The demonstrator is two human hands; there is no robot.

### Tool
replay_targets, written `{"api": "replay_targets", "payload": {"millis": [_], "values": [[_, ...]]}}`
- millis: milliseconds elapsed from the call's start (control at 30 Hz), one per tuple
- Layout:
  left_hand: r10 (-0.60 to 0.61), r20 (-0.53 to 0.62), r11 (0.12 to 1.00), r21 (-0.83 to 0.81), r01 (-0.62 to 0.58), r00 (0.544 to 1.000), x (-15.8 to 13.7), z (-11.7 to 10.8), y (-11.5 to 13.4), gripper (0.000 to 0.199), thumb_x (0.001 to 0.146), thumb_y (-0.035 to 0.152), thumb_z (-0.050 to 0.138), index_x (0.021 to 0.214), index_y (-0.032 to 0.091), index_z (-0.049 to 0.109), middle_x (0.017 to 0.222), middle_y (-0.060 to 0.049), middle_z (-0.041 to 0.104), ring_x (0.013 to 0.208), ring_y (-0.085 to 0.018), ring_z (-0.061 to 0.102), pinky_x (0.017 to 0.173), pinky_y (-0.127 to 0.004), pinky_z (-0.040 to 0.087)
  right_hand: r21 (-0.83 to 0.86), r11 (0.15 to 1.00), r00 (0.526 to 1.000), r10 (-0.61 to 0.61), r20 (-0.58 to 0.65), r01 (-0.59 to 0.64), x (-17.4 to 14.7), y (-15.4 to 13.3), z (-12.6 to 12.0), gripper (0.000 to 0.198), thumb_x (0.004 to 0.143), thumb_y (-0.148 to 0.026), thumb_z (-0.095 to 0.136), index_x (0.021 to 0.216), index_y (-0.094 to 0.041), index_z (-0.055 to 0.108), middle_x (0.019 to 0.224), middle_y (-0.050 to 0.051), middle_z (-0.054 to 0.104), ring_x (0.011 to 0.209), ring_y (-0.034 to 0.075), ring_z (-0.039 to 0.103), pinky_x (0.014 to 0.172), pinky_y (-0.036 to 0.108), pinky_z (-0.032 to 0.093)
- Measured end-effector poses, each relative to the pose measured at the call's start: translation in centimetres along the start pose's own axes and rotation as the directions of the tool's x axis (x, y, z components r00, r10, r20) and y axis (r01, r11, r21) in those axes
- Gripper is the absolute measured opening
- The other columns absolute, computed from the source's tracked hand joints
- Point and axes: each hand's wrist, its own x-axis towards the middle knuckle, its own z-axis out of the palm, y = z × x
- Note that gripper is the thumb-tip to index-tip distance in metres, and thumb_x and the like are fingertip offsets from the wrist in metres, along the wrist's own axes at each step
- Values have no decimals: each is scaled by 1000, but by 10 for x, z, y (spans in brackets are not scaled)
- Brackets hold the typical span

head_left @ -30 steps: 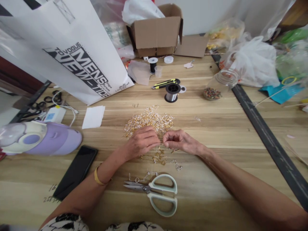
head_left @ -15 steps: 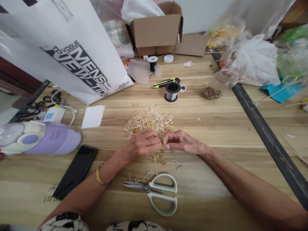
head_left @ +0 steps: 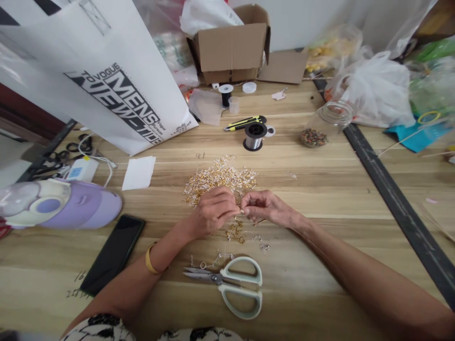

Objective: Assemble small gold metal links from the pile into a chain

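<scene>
Pale tiny piece (head_left: 241,211), too small to identify, pinched between the meeting fingertips of the left hand (head_left: 217,208) and the right hand (head_left: 267,208).

Both hands work above the wood-grained table (head_left: 320,184), thumbs pressed to curled fingers, with a loose heap of gold and silver metal findings (head_left: 220,176) just beyond; nearer the body lie tangled gold chains (head_left: 234,232), a short silver chain (head_left: 262,244) and partly open scissors with pale green handles (head_left: 240,286); farther out are a black-rimmed spool of silver wire (head_left: 253,140) and a black phone (head_left: 113,255).
</scene>
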Motion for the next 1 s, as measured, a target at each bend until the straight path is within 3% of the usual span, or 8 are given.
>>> {"api": "replay_targets", "payload": {"millis": [267,467,1000], "values": [[-179,-28,978,-112,175,983,2,0,-2,6,82,16,63,76,14,62,71,-5,64,74,-15,58,71,-32,48,100,993,997,-50,-66,57,3,3,-1,21,79,-31,66,86,-13,59,61,-3,51,54,7,47,50,21,45],[-180,-10,981,-81,178,984,-3,3,-6,3,81,16,63,79,14,62,72,-5,63,74,-15,58,70,-31,47,98,994,998,-45,-32,48,2,6,-2,23,81,-30,65,95,-14,60,65,-3,52,55,7,47,51,20,46],[-171,-25,982,-85,168,985,6,5,0,11,83,18,61,73,14,61,68,-5,64,71,-15,59,68,-30,48,102,991,996,-83,-38,87,3,6,-1,18,80,-30,65,85,-14,58,61,-3,50,55,7,46,51,21,43]]}}
